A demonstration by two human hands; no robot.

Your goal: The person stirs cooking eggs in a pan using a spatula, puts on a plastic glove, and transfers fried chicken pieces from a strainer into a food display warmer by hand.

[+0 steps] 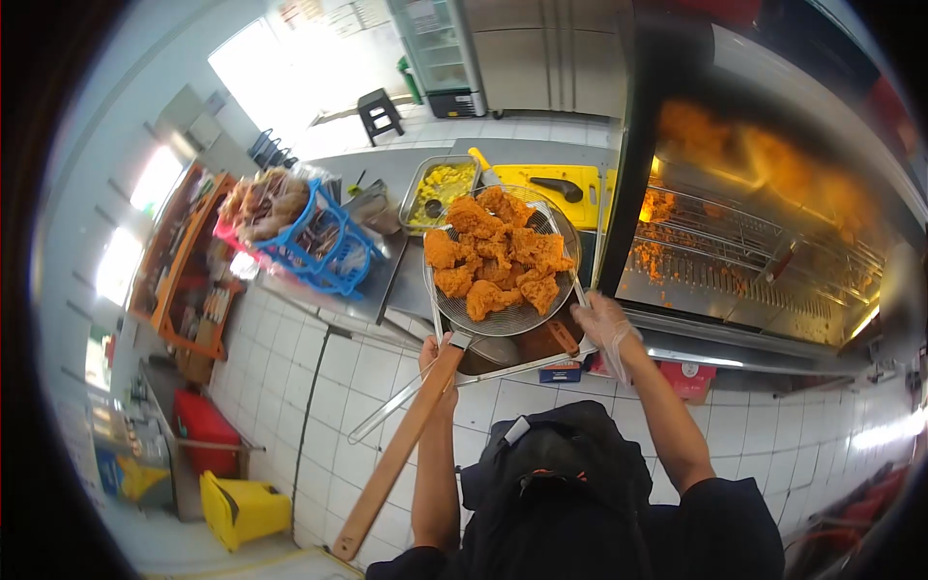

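A round wire-mesh strainer (532, 307) full of fried chicken pieces (495, 251) rests over a rectangular metal tray (527, 365). Its long wooden handle (398, 454) slants down to the left. My left hand (432, 360) is closed at the tray's near left corner, partly covered by the handle crossing over it. In a clear plastic glove, my right hand (604, 324) grips the tray's right edge, its fingertips partly hidden. A brown-handled tool (563, 338) lies inside the tray, and a thin wire handle (387, 411) sticks out at the left.
A lit glass display warmer (764, 261) stands to the right. Behind the tray are a yellow cutting board (551, 184) with a black-handled utensil and a metal pan of yellow food (445, 184). Blue baskets (324, 242) occupy the counter's left end. A yellow bin (246, 510) stands lower left.
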